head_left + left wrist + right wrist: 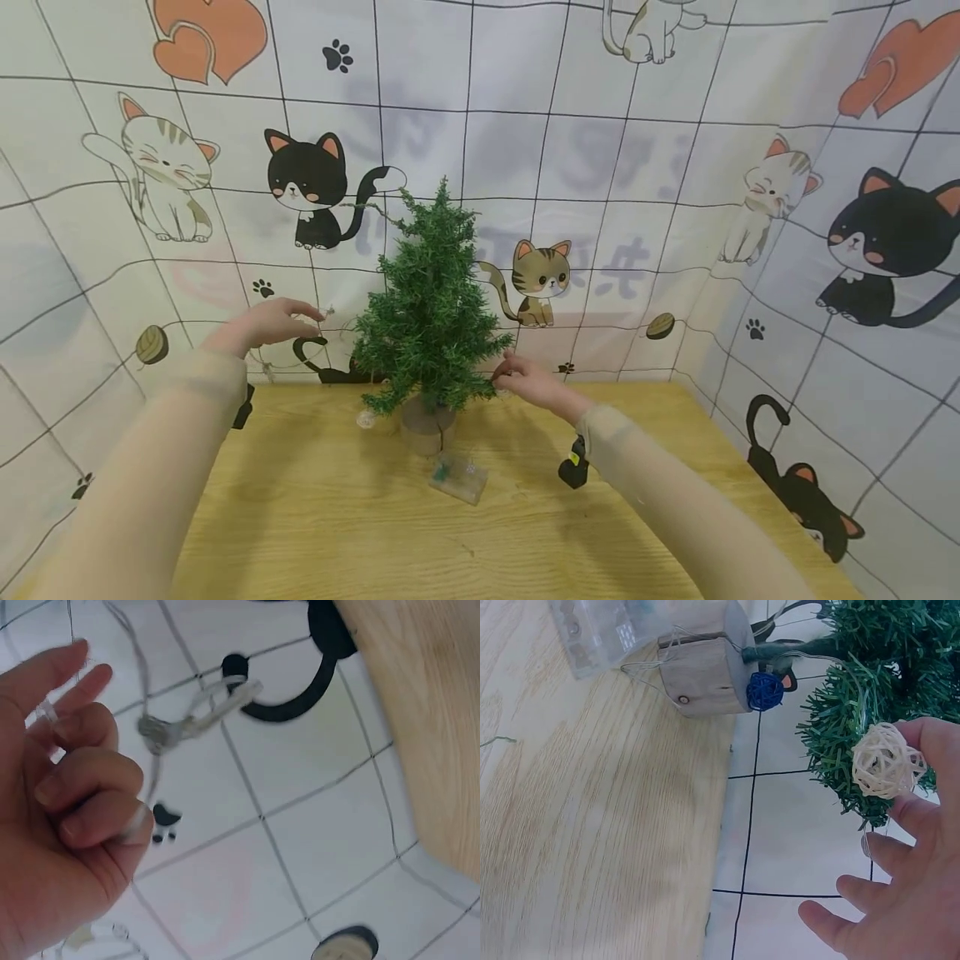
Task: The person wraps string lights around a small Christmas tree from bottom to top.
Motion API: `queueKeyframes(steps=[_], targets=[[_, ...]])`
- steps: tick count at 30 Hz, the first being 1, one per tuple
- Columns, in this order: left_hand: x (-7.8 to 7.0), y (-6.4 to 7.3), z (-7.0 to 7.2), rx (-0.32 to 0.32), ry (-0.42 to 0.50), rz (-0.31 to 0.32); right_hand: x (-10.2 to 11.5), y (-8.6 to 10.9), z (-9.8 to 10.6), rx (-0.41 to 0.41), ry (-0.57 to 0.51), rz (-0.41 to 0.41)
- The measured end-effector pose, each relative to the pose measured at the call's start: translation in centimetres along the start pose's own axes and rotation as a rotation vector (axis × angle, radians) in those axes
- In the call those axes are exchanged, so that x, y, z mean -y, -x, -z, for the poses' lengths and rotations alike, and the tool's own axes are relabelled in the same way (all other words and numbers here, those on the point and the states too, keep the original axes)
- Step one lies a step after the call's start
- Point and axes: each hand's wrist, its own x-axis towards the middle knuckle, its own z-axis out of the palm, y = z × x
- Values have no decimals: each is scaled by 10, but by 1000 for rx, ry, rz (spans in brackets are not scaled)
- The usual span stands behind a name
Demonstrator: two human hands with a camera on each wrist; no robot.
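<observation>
A small artificial Christmas tree [431,308] stands in a round wooden base [426,429]. My left hand [273,323] is raised left of it, fingers curled around a thin wire [155,776] in the left wrist view. A blurred pale clip-like piece [161,735] hangs on that wire. On the tree's right, my right hand [536,383] pinches a white wicker ball [887,761] between thumb and index finger against the lower branches, other fingers spread. A blue wicker ball [765,691] hangs beside the base; a pale ball [366,419] hangs at the lower left.
A clear plastic box [459,477] lies on the wooden table [337,517] before the base, with thin wires [641,667] running between them. A cloth printed with cats [540,279] covers the walls close behind the tree and at both sides. Green needle bits [499,740] lie on the table.
</observation>
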Motion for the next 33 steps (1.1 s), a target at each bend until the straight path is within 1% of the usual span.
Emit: queueKeyframes(steps=[3,4,6,9,10,11,13,15,16,17,20,22,23,25,27,28,30,32,33], targets=[[0,5,12,-81,-38,-44,-1,3,1,-7,37,4],[0,6,17,-97,-30,-43,-2,3,1,-8,49,7],[1,7,24,-119,30,-35,-5,4,2,-10,72,12],[3,10,32,-172,125,10,-11,4,2,-19,100,12],[4,11,34,-195,137,29,-13,4,2,-24,109,18],[6,13,36,-218,134,44,-14,4,2,-28,116,23],[8,18,40,-277,93,81,-16,5,2,-35,123,36],[8,23,44,-316,88,112,-17,5,3,-38,125,49],[7,25,46,-321,109,120,-18,5,3,-39,127,53],[6,27,47,-318,156,126,-18,6,3,-39,130,55],[0,30,50,-299,338,131,-16,6,3,-38,140,52],[-6,31,54,-273,425,144,-15,6,2,-35,142,47],[-9,32,56,-267,449,152,-14,5,2,-32,141,47],[-15,34,63,-262,456,168,-12,4,1,-30,136,49],[-20,36,71,-275,402,187,-11,4,1,-29,135,49],[-22,38,74,-290,352,182,-10,4,1,-26,130,47],[-26,42,81,-337,178,152,-9,4,1,-19,129,41],[-30,45,87,-388,-43,125,-7,5,1,-8,125,32],[-31,47,89,-408,-160,100,-6,5,1,-5,128,33]])
